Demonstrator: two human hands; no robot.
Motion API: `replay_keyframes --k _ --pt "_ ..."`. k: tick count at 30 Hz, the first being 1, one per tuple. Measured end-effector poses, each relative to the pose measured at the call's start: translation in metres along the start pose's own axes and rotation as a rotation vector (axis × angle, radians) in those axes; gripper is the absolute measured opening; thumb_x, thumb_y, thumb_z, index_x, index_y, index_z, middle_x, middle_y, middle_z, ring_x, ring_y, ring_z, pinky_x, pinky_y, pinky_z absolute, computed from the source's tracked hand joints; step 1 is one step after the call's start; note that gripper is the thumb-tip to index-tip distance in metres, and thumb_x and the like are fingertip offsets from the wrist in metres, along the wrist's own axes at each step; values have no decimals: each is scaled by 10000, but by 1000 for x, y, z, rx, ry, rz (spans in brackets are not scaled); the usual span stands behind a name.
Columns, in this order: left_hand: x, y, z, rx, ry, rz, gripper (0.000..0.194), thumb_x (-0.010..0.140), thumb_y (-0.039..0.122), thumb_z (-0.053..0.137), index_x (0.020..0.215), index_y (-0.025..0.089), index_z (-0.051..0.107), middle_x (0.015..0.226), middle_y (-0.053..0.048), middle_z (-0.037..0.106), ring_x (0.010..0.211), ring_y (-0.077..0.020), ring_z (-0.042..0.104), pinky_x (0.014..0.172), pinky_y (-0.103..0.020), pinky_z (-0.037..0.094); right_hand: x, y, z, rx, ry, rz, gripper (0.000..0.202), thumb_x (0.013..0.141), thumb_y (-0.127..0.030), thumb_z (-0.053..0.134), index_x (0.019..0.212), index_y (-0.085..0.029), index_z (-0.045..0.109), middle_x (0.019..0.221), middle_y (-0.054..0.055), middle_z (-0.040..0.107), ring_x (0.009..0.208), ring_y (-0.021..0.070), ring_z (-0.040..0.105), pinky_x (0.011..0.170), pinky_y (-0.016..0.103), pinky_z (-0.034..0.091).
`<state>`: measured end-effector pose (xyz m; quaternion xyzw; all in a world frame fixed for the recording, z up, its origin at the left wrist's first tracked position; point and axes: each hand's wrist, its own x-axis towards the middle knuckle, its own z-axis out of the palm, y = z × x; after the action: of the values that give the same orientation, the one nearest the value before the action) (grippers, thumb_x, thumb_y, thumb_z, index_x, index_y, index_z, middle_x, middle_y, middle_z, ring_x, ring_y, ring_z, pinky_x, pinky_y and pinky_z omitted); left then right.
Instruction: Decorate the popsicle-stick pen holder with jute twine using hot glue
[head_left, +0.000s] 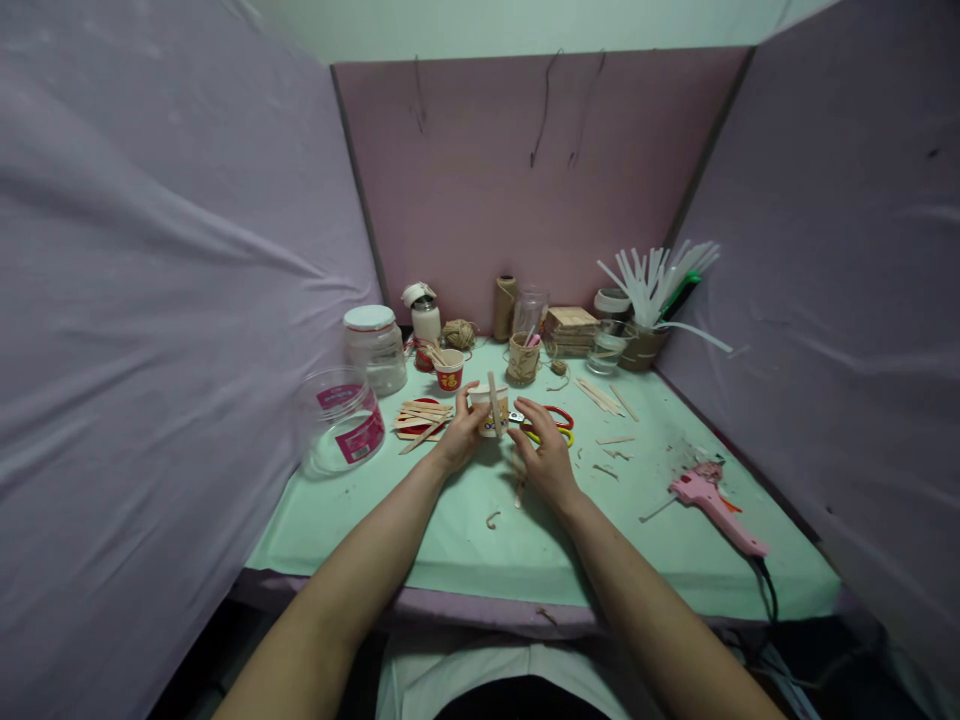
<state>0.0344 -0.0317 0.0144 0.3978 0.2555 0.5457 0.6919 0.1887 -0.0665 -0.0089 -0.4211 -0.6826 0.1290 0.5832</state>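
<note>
A small white paper cup with a printed pattern (484,397) is held up above the table by my left hand (463,432), whose fingers wrap round its left side. One wooden stick (493,405) stands upright against the cup's front. My right hand (546,455) is just to the right of the cup, its fingers apart and nothing visible between them. Behind my right hand lie scissors with red and yellow handles (561,417). A pile of wooden sticks (421,418) lies on a red dish left of my left hand.
A pink glue gun (716,508) lies at the right with its cable over the table edge. Clear plastic tub (341,425) and lidded jar (375,350) stand left. A red cup (449,370), twine-wrapped cup (523,358) and glue sticks (660,285) are at the back.
</note>
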Motion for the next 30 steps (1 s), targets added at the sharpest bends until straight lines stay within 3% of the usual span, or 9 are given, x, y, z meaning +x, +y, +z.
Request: replay_keyframes --k 8,17,22,30 --pt "-5 -7 -2 85 -90 -137 700 719 349 809 1291 347 406 1238 -81 602 954 -220 660 733 -368 567 8 -3 -4 108 100 159 263 904 -356 583 1114 -212 649 1093 100 611 895 184 618 713 323 568" --pt "-8 -10 4 208 -131 -262 711 710 394 804 1280 360 380 1169 -73 620 786 -200 682 639 -365 575 15 -2 -6 203 85 289 224 873 -380 576 829 -191 688 865 47 626 857 192 589 817 350 496" --pt "-6 -16 3 231 -116 -238 704 720 400 784 1281 335 364 1072 -54 639 764 -193 674 640 -339 555 15 -8 -5 230 113 362 250 842 -415 614 754 -187 663 775 22 605 758 175 562 741 320 478" --pt "-5 -25 2 356 -70 -34 627 733 320 778 1243 269 416 1048 -32 636 920 -165 619 792 -266 485 16 -12 0 180 203 346 287 827 -443 638 681 -198 604 705 12 571 740 175 537 680 303 454"
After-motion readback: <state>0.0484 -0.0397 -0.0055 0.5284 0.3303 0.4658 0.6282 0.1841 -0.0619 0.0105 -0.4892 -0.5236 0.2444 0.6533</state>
